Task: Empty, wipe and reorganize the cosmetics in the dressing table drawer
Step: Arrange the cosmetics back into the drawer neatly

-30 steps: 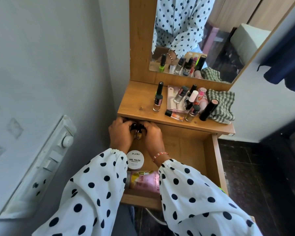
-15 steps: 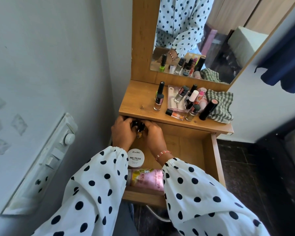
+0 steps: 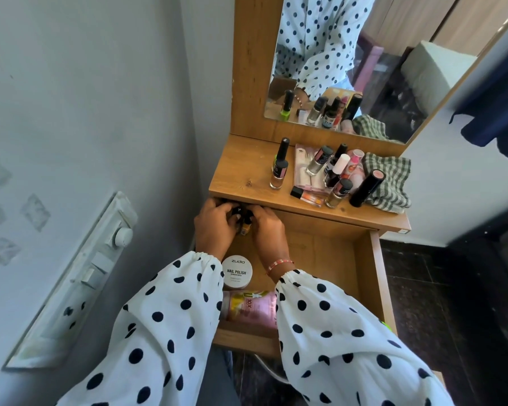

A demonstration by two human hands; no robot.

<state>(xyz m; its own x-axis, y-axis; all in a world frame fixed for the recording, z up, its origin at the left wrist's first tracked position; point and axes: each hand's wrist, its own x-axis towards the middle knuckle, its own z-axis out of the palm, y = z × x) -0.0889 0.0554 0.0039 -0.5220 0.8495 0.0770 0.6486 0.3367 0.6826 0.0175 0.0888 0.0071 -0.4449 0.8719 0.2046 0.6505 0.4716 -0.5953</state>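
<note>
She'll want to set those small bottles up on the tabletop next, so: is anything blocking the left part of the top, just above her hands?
Nothing visible does. Both hands, left hand and right hand, gather small bottles at the drawer's back left. The tabletop above is bare wood; the nearest item, a nail polish bottle, stands further right.

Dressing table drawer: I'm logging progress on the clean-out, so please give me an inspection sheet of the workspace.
Surface: wooden tabletop, bare at left.
Job's things: open drawer holds nail polish remover tub and pink tube; polish bottles stand on top.
Clutter: checked cloth at right.
Hands: left hand and right hand together grip small bottles at the drawer's back.
Cables: nothing seen.
Surroundings: mirror, wall switch panel.
</note>
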